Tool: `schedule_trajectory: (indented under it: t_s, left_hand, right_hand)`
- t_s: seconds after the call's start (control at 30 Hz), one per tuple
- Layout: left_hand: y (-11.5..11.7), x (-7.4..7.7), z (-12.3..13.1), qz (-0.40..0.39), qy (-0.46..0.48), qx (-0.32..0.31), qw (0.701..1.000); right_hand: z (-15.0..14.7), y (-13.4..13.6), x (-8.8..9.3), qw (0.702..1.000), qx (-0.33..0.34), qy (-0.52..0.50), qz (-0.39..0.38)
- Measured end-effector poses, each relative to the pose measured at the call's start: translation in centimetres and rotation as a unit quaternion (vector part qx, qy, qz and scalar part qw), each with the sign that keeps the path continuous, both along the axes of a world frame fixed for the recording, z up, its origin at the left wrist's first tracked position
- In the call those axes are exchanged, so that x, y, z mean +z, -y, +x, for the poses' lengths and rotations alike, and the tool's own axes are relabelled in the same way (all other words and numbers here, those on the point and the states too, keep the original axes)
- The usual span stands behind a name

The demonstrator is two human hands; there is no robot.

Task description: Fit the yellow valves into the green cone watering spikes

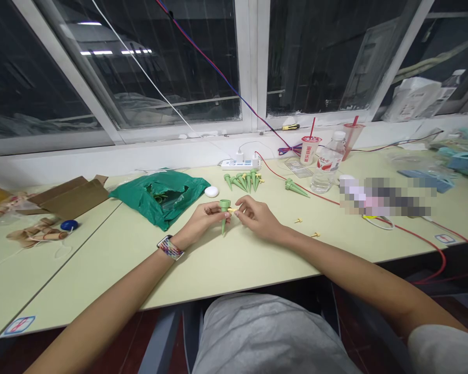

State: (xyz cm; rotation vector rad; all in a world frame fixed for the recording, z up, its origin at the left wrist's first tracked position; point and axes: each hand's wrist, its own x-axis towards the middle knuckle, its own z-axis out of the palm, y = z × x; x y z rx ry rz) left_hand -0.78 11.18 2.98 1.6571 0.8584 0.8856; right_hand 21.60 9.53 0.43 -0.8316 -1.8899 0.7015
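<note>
My left hand (206, 219) is closed around a green plastic plant watering spike (224, 206), its wide end up and its point down over the table. Between thumb and fingers, my right hand (255, 217) pinches a small yellow valve piece (232, 210) against the spike's side. Several more green spikes (242, 182) lie grouped beyond the hands, some with yellow pieces on them. Another green spike (296, 188) lies apart to the right. Two loose yellow pieces, one nearer the hands (298, 221) and one farther right (315, 235), rest on the table.
A torn green plastic bag (159, 195) and a white round object (211, 191) lie left of centre. Behind stand a power strip (234, 164), a water bottle (327, 166) and a paper cup (309, 150). A red cable (288, 186) crosses the table's right side.
</note>
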Motion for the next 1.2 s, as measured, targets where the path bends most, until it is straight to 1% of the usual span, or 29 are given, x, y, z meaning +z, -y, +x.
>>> schedule_trajectory:
  t_s: [0.17,0.27,0.4,0.53,0.67,0.73,0.93,1.0,1.07,1.2]
  left_hand:
    - [0.03,-0.02,-0.03,-0.007,0.008,-0.008,1.000]
    - [-0.01,-0.06,-0.08,-0.009,0.006,-0.010,1.000]
    - [-0.04,-0.14,-0.10,-0.007,0.004,-0.016,1.000]
    - [-0.07,-0.21,-0.06,-0.011,0.010,-0.012,1.000]
    - [-0.08,-0.19,-0.07,-0.016,0.011,-0.010,1.000]
    - [-0.04,-0.14,-0.10,-0.017,0.011,-0.011,1.000]
    - [0.18,0.13,0.01,-0.010,0.009,-0.016,1.000]
    - [0.15,0.11,0.08,-0.010,0.011,-0.011,1.000]
    - [0.06,-0.01,0.10,-0.013,0.014,-0.005,1.000]
    - [-0.14,-0.34,0.02,-0.019,0.022,-0.010,1.000]
  right_hand:
    - [-0.07,0.09,0.09,0.998,0.007,-0.001,0.056]
    - [0.03,0.07,0.17,0.999,-0.002,0.014,0.053]
    - [0.10,0.12,0.20,0.997,-0.021,0.065,0.044]
    - [0.01,0.22,0.04,0.998,-0.018,0.038,0.052]
    - [0.00,0.18,-0.08,0.995,-0.010,0.026,0.099]
    - [0.07,0.12,-0.01,0.995,-0.011,0.026,0.097]
    - [0.18,0.12,0.33,0.997,-0.016,0.068,0.039]
    - [0.11,0.20,0.30,0.997,-0.022,0.059,0.033]
    - [0.03,0.26,0.21,0.998,-0.025,0.040,0.044]
    - [-0.03,0.27,0.09,0.995,-0.021,0.031,0.095]
